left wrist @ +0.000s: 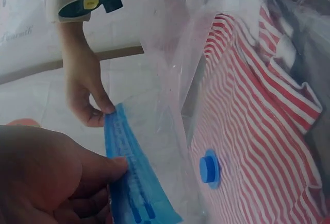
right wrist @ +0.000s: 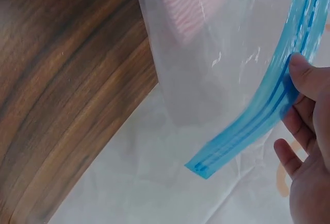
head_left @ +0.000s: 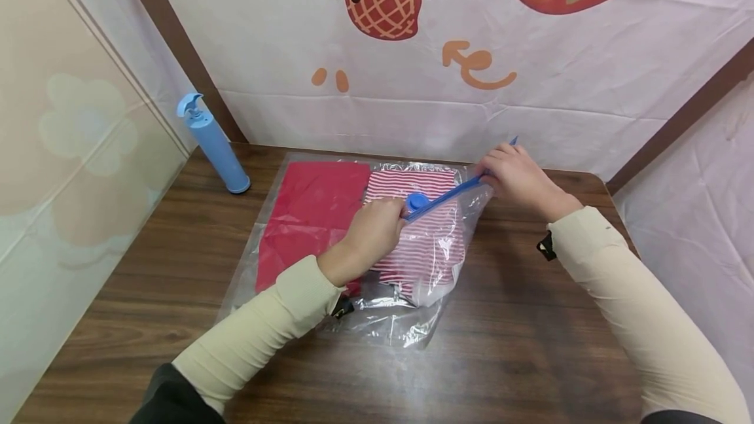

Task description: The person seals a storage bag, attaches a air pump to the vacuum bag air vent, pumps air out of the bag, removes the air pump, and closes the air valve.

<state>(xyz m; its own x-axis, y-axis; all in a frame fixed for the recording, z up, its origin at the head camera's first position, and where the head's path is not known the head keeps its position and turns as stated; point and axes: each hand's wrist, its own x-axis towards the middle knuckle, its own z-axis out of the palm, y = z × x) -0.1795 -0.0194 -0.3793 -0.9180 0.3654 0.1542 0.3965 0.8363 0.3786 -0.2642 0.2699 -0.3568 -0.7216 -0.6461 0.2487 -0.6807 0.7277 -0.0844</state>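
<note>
A clear plastic vacuum storage bag (head_left: 391, 332) lies on the table, its blue zip strip (head_left: 450, 195) raised along one edge. Inside are a folded red cloth (head_left: 315, 214) and a red-and-white striped garment (head_left: 432, 241). A round blue valve (head_left: 417, 201) sits on the bag over the stripes. My left hand (head_left: 375, 231) pinches the zip strip beside the valve, with the thumb on its face in the left wrist view. Farther along, my right hand (head_left: 518, 176) pinches the same strip near its far end, the tip sticking out past the fingers.
A light blue cylinder (head_left: 218, 149) with a curved top stands at the table's back left. The brown wooden table (head_left: 518, 345) meets a printed white cloth wall (head_left: 377, 120) at the back. More cloth panels rise on the left and right.
</note>
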